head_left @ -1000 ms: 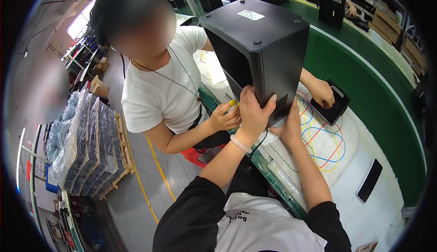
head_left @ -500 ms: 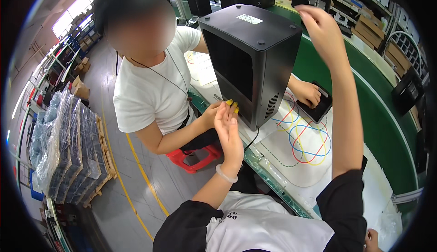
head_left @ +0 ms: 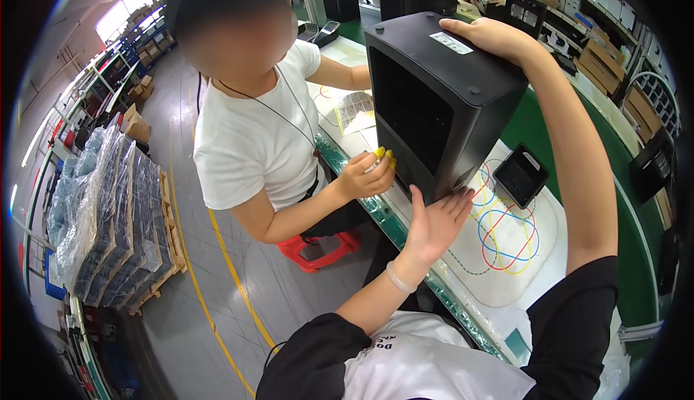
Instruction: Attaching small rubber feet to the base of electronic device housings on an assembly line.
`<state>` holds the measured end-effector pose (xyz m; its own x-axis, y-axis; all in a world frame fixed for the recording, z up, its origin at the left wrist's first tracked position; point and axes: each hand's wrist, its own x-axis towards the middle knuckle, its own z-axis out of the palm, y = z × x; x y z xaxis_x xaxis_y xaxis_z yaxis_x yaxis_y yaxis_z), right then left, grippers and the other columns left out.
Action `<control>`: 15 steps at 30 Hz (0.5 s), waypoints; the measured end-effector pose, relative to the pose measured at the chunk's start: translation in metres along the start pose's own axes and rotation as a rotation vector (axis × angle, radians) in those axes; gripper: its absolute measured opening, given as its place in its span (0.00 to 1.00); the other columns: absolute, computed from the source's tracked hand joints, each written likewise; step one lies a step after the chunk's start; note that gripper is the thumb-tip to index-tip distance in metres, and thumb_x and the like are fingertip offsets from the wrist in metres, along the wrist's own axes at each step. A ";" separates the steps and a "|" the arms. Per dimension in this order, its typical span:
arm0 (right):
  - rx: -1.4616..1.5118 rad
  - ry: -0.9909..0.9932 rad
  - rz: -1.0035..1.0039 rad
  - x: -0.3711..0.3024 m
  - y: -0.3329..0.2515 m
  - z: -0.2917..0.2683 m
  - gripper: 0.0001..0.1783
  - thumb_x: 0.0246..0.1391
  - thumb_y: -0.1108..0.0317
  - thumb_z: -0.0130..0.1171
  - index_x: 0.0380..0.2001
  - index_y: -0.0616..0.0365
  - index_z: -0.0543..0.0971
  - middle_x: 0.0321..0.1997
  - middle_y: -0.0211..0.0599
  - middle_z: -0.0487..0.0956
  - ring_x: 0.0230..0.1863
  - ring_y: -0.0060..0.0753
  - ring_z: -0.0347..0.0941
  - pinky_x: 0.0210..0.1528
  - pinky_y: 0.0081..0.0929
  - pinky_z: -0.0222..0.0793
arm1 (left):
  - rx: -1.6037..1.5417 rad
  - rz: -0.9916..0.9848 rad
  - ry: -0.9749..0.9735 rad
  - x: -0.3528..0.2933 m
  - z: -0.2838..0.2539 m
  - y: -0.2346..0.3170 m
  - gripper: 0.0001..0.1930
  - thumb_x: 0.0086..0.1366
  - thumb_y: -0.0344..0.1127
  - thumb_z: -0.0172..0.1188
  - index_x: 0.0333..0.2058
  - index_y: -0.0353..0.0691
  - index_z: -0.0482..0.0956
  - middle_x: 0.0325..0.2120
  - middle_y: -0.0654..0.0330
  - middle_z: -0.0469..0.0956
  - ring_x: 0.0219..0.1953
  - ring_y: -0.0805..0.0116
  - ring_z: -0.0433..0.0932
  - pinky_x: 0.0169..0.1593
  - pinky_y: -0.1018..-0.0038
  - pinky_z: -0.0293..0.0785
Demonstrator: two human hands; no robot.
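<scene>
A tall black box-shaped machine (head_left: 488,121) tilts over the worktable, with a dark front window, small round feet and a white label on its upper face. My right hand (head_left: 499,42) grips its top edge, thumb on the upper face and the other fingers partly hidden. At the lower edge is my left hand (head_left: 434,230), palm up with fingers stretched; whether it bears weight I cannot tell. A co-worker's hand (head_left: 367,174), with yellow finger covers, is close to the machine's lower front. The co-worker's other arm reaches behind the machine.
A shallow black tray-like part (head_left: 522,174) lies on a white mat (head_left: 499,291) printed with coloured loops. The seated co-worker is on my left, on a red stool (head_left: 318,252). A green conveyor (head_left: 636,255) runs along the right. Wrapped pallet goods (head_left: 108,226) stand left.
My right hand has come down onto the machine's top edge. My left hand has moved right to its lower edge. The machine now tilts, and the co-worker's hand has left the black part.
</scene>
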<state>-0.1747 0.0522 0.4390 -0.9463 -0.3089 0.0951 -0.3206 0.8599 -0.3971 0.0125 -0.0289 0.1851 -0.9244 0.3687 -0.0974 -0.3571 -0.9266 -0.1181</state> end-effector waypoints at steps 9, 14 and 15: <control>0.224 0.319 -0.090 -0.135 0.043 -0.034 0.25 0.61 0.52 0.45 0.43 0.66 0.75 0.41 0.32 0.77 0.42 0.23 0.71 0.47 0.19 0.62 | 0.092 -0.002 -0.215 -0.015 0.007 -0.028 0.30 0.65 0.49 0.51 0.56 0.29 0.61 0.57 0.51 0.63 0.63 0.56 0.57 0.68 0.63 0.49; 0.526 0.490 0.019 -0.202 0.118 -0.008 0.30 0.64 0.50 0.41 0.54 0.67 0.70 0.53 0.35 0.73 0.57 0.26 0.66 0.61 0.23 0.55 | 0.293 0.029 -0.247 -0.021 -0.017 -0.019 0.23 0.66 0.43 0.52 0.55 0.35 0.64 0.50 0.58 0.71 0.54 0.64 0.68 0.60 0.66 0.63; 0.461 0.527 -0.098 -0.212 0.119 0.005 0.33 0.64 0.46 0.39 0.55 0.67 0.69 0.53 0.34 0.73 0.58 0.26 0.64 0.61 0.24 0.55 | 0.394 0.064 -0.246 -0.022 -0.021 -0.013 0.22 0.66 0.41 0.53 0.55 0.36 0.65 0.49 0.59 0.72 0.52 0.64 0.70 0.57 0.66 0.66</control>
<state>-0.0122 0.2184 0.3669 -0.8453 -0.0378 0.5330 -0.4653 0.5424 -0.6995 0.0404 -0.0230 0.1680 -0.9336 0.3253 0.1501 -0.2779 -0.9220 0.2696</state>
